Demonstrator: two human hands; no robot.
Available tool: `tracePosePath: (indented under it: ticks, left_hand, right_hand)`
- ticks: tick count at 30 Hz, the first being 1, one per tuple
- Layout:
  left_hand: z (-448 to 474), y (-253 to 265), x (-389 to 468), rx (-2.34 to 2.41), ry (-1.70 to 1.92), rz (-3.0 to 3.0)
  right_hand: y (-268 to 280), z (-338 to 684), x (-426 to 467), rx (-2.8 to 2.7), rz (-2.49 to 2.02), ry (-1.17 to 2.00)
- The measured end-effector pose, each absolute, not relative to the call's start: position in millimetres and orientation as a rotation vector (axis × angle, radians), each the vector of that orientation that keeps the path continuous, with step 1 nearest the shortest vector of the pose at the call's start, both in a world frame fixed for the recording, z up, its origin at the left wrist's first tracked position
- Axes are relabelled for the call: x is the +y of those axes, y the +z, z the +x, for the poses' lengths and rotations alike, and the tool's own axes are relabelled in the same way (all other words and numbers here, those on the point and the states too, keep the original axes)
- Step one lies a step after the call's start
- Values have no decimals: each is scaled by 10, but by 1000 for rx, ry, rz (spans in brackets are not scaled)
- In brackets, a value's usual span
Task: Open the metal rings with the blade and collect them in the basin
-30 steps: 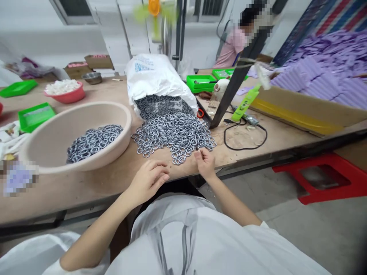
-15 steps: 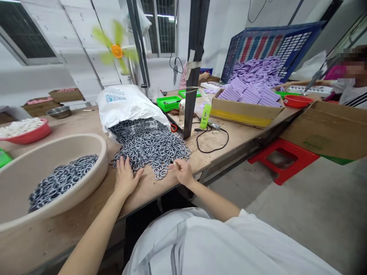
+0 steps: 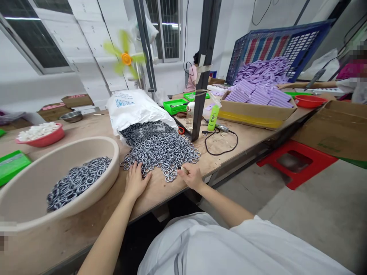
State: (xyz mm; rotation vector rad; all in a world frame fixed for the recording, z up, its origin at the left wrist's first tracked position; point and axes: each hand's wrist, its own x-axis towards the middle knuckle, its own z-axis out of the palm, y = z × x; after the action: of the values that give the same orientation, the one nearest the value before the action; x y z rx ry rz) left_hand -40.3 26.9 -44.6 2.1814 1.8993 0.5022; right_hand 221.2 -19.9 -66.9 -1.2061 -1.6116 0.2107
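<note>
Grey metal-looking rings [image 3: 160,149] spill in a heap from a white sack [image 3: 137,107] onto the wooden table. My left hand [image 3: 137,180] lies with its fingers spread at the near left edge of the heap, fingertips touching the rings. At the near right edge, my right hand [image 3: 191,176] is closed, thumb against the fingers. A small dark tip and a pale bit show at its fingertips, too small to name. Left of my left hand stands a large beige basin [image 3: 113,164] holding more of these rings [image 3: 77,183].
A dark metal post [image 3: 203,84] rises behind the heap. Beside it are a green bottle [image 3: 213,117] and a black cable [image 3: 220,153]. A carton [image 3: 252,119] of purple pieces stands farther right, near a red stool [image 3: 295,164]. Another person's arm [image 3: 309,84] reaches in at right.
The view has shifted left, so the scene sits farther right in the picture. Both hands keep nearly the same places at the heap's edge.
</note>
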Motion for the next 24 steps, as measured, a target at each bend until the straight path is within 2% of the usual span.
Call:
tracePosePath:
  ticks: [10, 17, 24]
  left_hand:
    - [-315, -361, 527, 1985, 656, 2317]
    - [-397, -412, 791, 2152, 620, 1914]
    - [-405, -438, 706, 1940, 617, 2115]
  right_hand:
    - [-716, 2276, -200, -1642, -1241, 137]
    - [-746, 2303, -192, -1649, -1240, 38]
    - [-714, 2301, -204, -1671, -1244, -14]
